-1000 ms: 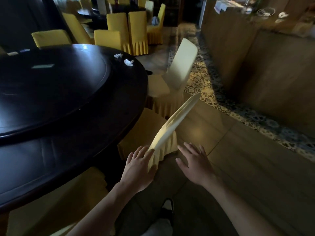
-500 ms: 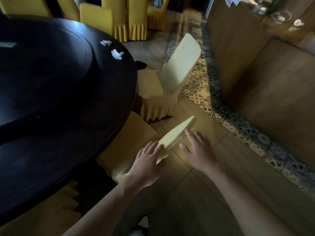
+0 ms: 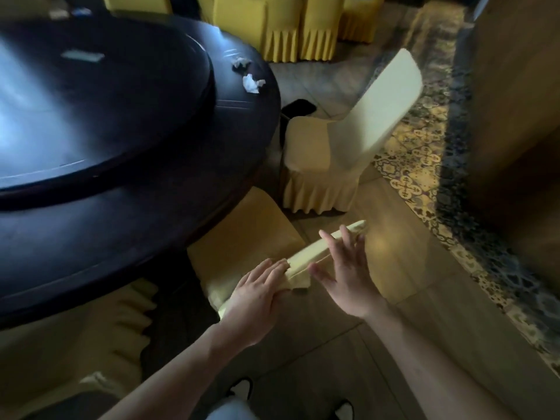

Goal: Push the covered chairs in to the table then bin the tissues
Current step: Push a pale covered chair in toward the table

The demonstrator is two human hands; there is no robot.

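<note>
My one head camera looks steeply down and forward, close over my hands, with the dark surface [image 3: 127,140] left; its far edge seems motion-blurred.

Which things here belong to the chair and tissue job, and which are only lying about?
Job:
near covered chair, under left hand and right hand
next covered chair, not pushed in
two crumpled tissues
round table

Lying about:
flat card on the turntable
far yellow chairs
black object on the floor
</note>
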